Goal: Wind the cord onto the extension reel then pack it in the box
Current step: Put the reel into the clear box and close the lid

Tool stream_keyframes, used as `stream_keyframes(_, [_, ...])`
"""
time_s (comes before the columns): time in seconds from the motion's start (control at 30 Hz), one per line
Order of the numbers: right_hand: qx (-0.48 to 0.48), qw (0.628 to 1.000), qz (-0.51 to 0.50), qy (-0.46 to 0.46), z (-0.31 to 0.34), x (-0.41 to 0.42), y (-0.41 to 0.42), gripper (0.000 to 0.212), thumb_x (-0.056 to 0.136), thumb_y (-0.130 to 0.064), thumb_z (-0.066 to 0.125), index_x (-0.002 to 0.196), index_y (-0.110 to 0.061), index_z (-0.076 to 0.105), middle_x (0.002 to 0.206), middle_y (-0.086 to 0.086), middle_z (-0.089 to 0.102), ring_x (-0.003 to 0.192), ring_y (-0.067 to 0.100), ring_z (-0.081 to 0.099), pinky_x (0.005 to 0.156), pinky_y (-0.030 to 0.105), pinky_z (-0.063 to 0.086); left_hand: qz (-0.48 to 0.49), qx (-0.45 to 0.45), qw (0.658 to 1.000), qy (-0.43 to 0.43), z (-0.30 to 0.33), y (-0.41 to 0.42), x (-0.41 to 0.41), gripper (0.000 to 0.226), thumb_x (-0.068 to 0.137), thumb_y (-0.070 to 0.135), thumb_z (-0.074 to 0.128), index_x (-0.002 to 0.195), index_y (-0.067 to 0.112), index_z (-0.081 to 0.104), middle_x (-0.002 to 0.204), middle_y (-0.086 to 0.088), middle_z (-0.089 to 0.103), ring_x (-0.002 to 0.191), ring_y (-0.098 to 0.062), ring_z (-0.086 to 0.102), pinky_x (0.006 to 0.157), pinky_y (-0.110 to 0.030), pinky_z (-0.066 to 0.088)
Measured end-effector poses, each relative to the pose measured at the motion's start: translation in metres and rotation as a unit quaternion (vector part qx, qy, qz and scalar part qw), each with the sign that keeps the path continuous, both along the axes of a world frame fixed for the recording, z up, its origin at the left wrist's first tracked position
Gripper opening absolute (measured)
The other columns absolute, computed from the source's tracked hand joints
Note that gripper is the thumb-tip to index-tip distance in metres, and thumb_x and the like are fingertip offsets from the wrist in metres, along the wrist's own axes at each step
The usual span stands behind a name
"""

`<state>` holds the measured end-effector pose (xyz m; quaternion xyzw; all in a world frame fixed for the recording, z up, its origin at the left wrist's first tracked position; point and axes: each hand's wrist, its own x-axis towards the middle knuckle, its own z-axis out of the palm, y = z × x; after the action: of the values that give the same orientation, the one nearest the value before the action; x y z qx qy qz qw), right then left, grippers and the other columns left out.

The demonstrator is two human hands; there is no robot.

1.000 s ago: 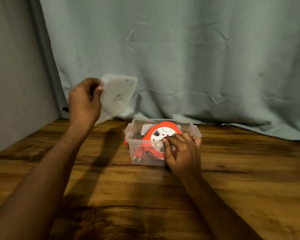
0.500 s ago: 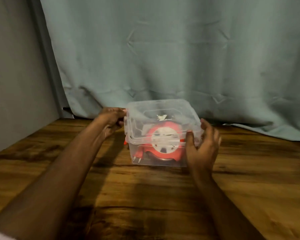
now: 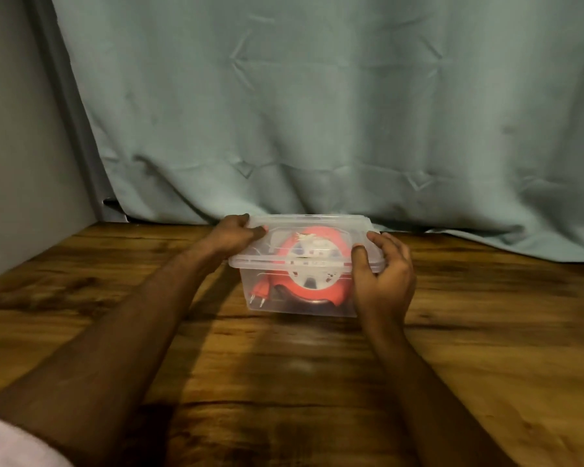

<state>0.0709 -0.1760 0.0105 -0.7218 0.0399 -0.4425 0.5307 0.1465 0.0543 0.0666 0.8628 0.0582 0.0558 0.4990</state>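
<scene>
On the brown wooden surface (image 3: 284,372), centre frame, the clear plastic box (image 3: 299,303) contains the red-and-white extension reel (image 3: 309,274). Your left hand (image 3: 236,232) and right hand (image 3: 383,276) each grasp the translucent lid (image 3: 304,261). Press both ends evenly until every edge seats.

1. No text, brand, number or sign can be read anywhere in the head view.
2. The clear plastic lid (image 3: 304,237) of the clear plastic storage box (image 3: 297,298) carries a small pale mark near its centre, at about 12 o'clock above the reel's hub; it is too blurred to tell whether it is lettering.
3. The white hub face of the orange extension reel (image 3: 312,264) inside the box shows small dark and red specks, too small to read.
</scene>
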Motion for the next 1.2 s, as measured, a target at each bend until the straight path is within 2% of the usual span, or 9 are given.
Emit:
stream_keyframes(0.23, [0.026, 0.993, -0.026, 0.109, 0.023, 0.012, -0.011, 0.007, 0.087, -0.028, 0.067, 0.083, -0.023, 0.069, 0.097, -0.002, 0.069, 0.088, 0.021, 0.065, 0.069, 0.028, 0.041, -0.009, 0.044, 0.999, 0.012, 0.004, 0.004, -0.004, 0.058, 0.097, 0.040, 0.066, 0.147, 0.013, 0.052, 0.137, -0.011, 0.065, 0.109, -0.028, 0.068, 0.094, -0.042, 0.058])
stream_keyframes(0.43, [-0.058, 0.937, 0.060, 0.340, 0.065, 0.061, -0.048, 0.041, 0.086, -0.047, 0.067, 0.107, -0.012, 0.068, 0.109, 0.007, 0.070, 0.098, 0.032, 0.068, 0.085, 0.037, 0.056, 0.012, 0.055, 0.998, 0.012, 0.002, 0.000, -0.009, 0.067, 0.100, 0.045, 0.058, 0.158, 0.022, 0.035, 0.155, -0.011, 0.048, 0.123, -0.034, 0.061, 0.085, -0.041, 0.057])
stream_keyframes(0.57, [0.119, 0.923, 0.165, 0.326, 0.062, 0.079, -0.045, 0.029, 0.095, -0.019, 0.063, 0.118, -0.002, 0.063, 0.113, 0.013, 0.070, 0.080, 0.025, 0.065, 0.056, 0.026, 0.048, 0.003, 0.045, 0.999, -0.001, -0.004, 0.001, -0.005, 0.067, 0.101, 0.045, 0.058, 0.158, 0.018, 0.036, 0.157, -0.011, 0.047, 0.131, -0.033, 0.057, 0.104, -0.042, 0.051])
stream_keyframes(0.7, [0.119, 0.933, 0.142, 0.308, 0.056, 0.088, -0.049, 0.044, 0.085, -0.025, 0.073, 0.122, -0.004, 0.062, 0.103, 0.010, 0.070, 0.076, 0.021, 0.066, 0.057, 0.026, 0.049, 0.011, 0.044, 0.999, -0.015, -0.007, 0.002, -0.005, 0.069, 0.100, 0.046, 0.058, 0.159, 0.018, 0.035, 0.161, -0.010, 0.041, 0.139, -0.032, 0.050, 0.112, -0.040, 0.045])
stream_keyframes(0.83, [-0.018, 0.939, 0.080, 0.335, 0.062, 0.085, -0.047, 0.049, 0.087, -0.040, 0.066, 0.125, -0.010, 0.061, 0.122, 0.012, 0.067, 0.101, 0.031, 0.066, 0.084, 0.038, 0.056, -0.001, -0.089, 0.996, 0.018, -0.011, -0.001, -0.007, 0.057, 0.101, 0.037, 0.059, 0.154, 0.021, 0.042, 0.148, -0.008, 0.056, 0.123, -0.034, 0.063, 0.102, -0.051, 0.054])
stream_keyframes(0.93, [0.020, 0.891, 0.158, 0.425, 0.062, 0.071, -0.050, 0.047, 0.082, -0.053, 0.064, 0.107, -0.014, 0.067, 0.091, 0.008, 0.072, 0.079, 0.027, 0.065, 0.065, 0.032, 0.054, 0.031, -0.138, 0.989, 0.032, -0.012, -0.002, -0.008, 0.058, 0.097, 0.035, 0.067, 0.147, 0.014, 0.047, 0.136, -0.014, 0.065, 0.111, -0.036, 0.069, 0.088, -0.048, 0.060])
stream_keyframes(1.03, [0.049, 0.826, 0.234, 0.511, 0.058, 0.062, -0.060, 0.053, 0.076, -0.062, 0.065, 0.098, -0.014, 0.069, 0.077, 0.009, 0.069, 0.071, 0.026, 0.061, 0.066, 0.036, 0.058, 0.053, -0.169, 0.983, 0.036, -0.013, -0.002, -0.009, 0.060, 0.092, 0.037, 0.073, 0.141, 0.009, 0.053, 0.127, -0.016, 0.070, 0.102, -0.034, 0.073, 0.066, -0.037, 0.058])
stream_keyframes(1.1, [0.054, 0.826, 0.255, 0.499, 0.055, 0.063, -0.064, 0.054, 0.075, -0.061, 0.069, 0.103, -0.015, 0.069, 0.083, 0.011, 0.068, 0.070, 0.026, 0.060, 0.055, 0.031, 0.055, 0.058, -0.183, 0.981, 0.037, -0.015, -0.001, -0.010, 0.062, 0.089, 0.038, 0.076, 0.138, 0.005, 0.056, 0.125, -0.016, 0.071, 0.103, -0.034, 0.073, 0.072, -0.040, 0.060])
stream_keyframes(1.2, [0.094, 0.833, 0.258, 0.480, 0.053, 0.061, -0.063, 0.054, 0.076, -0.055, 0.074, 0.113, -0.016, 0.070, 0.098, 0.011, 0.073, 0.080, 0.025, 0.064, 0.057, 0.030, 0.054, 0.081, -0.179, 0.980, 0.021, -0.017, 0.000, -0.008, 0.063, 0.085, 0.037, 0.080, 0.133, 0.002, 0.060, 0.123, -0.016, 0.072, 0.102, -0.033, 0.074, 0.086, -0.042, 0.061])
